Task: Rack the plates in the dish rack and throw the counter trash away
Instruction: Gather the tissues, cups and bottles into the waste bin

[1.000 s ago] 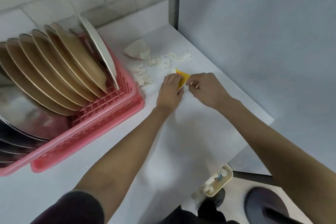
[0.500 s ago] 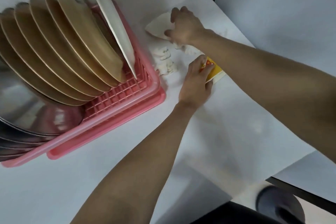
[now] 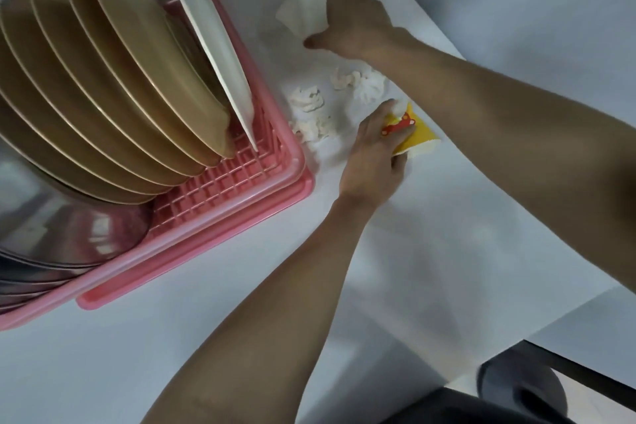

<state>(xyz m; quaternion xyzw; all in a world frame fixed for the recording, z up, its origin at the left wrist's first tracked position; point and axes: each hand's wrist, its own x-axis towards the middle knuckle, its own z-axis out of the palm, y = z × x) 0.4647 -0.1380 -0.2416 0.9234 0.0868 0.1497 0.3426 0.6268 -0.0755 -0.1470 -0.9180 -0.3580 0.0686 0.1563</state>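
Left hand [image 3: 372, 155]: fingers curled round the yellow wrapper [image 3: 420, 136], holding it down on the bench [image 3: 447, 234]. Right hand [image 3: 358, 21]: laid over the white paper piece [image 3: 297, 10] near the far bench corner, thumb extended. Its fingertips are hidden, so grip cannot be determined. Tissue scraps [image 3: 308, 103] lie between the hands, just beside the pink dish rack [image 3: 241, 189]. Tan plates [image 3: 120, 72] and one white plate [image 3: 206, 27] stand tilted in the dish rack, with steel bowls [image 3: 69, 227] at its near end.

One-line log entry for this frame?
phase: trash pickup | left hand: holds yellow cup | right hand: touches white paper | plates: racked
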